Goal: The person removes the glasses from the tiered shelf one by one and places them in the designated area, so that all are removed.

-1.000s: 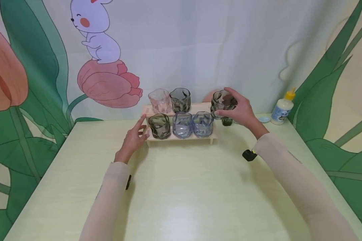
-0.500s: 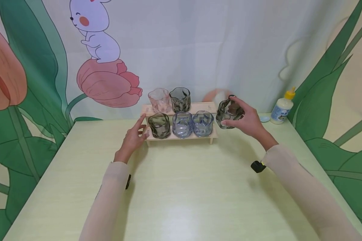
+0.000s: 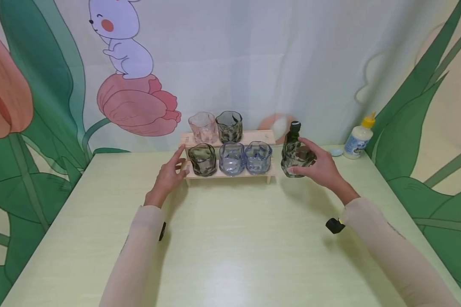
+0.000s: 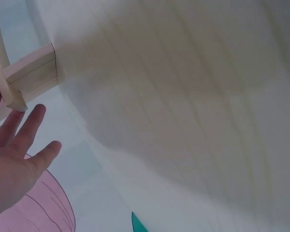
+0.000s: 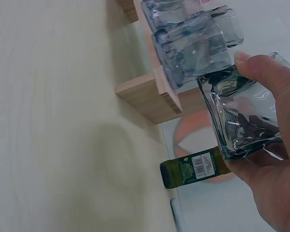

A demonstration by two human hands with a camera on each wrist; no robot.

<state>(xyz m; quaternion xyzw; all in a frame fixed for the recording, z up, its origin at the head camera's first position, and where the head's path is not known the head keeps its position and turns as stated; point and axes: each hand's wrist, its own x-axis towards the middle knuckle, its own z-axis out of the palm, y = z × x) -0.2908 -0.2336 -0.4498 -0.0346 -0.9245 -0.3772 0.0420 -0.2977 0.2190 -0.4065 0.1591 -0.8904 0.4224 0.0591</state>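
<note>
Beside the right end of the rack [image 3: 253,137], a grey glass [image 3: 295,160] is gripped between the thumb and fingers of the right hand [image 3: 322,169] and held above the table [image 3: 230,238], with a green bottle [image 3: 293,133] behind it. Well apart from it, the rack's left end is touched by the left hand [image 3: 167,177], its fingers spread. On the lower shelf [image 3: 273,170], an olive glass [image 3: 202,161] and two blue glasses [image 3: 232,160] are lined up; on the upper shelf [image 3: 259,137], a pink glass [image 3: 203,128] and a dark glass [image 3: 229,128] are set.

Head view bright, table [image 3: 226,277] glare; wrist views dimmer, soft shadows.
</note>
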